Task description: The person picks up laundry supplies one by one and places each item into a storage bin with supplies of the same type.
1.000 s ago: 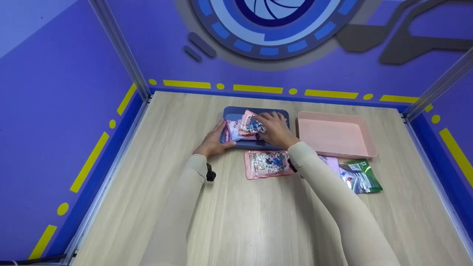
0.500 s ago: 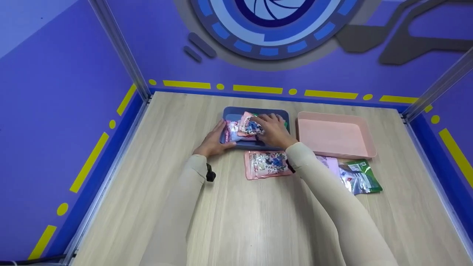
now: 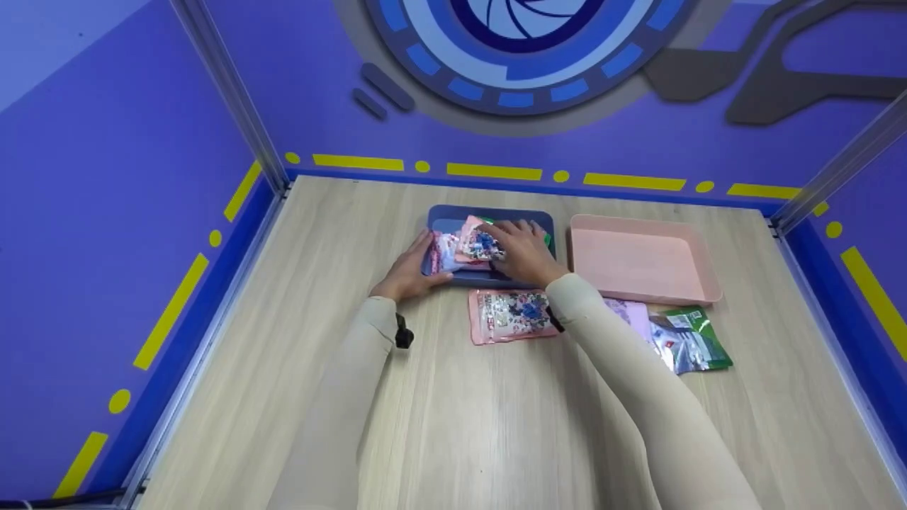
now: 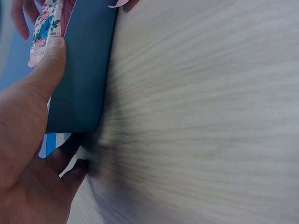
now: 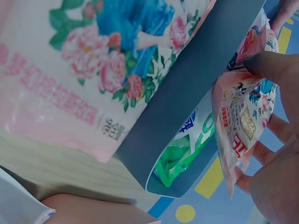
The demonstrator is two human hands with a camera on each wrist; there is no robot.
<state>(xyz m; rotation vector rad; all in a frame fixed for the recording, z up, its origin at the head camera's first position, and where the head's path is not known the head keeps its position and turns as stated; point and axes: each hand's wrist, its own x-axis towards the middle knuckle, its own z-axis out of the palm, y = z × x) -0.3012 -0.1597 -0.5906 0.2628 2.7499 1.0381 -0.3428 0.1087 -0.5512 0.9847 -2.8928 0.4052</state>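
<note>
My left hand (image 3: 407, 273) holds the left end of a dark blue tray (image 3: 464, 282); its thumb lies at the front rim and its fingers bend round the end wall (image 4: 79, 84). Inside the tray, my right hand (image 3: 528, 249) pinches a pink pouch with a flower print (image 3: 482, 239). In the right wrist view this pouch (image 5: 245, 116) is tilted between thumb and fingers. A pink-and-white packet (image 3: 446, 251) lies beneath it at the left, and a green-and-white packet (image 5: 187, 144) lies in the right end. The right palm hides part of the contents.
A larger pink flower-print pouch (image 3: 514, 316) lies flat in front of the blue tray. To the right stands a pink tray (image 3: 641, 256). Before it lie a lilac packet (image 3: 638, 315) and a green-and-silver pouch (image 3: 691, 340), partly behind the right sleeve. Purple panels enclose the table.
My right hand has shifted slightly left and down with the pink pouch, and some green now shows behind it. The left hand stays at the tray's end.
</note>
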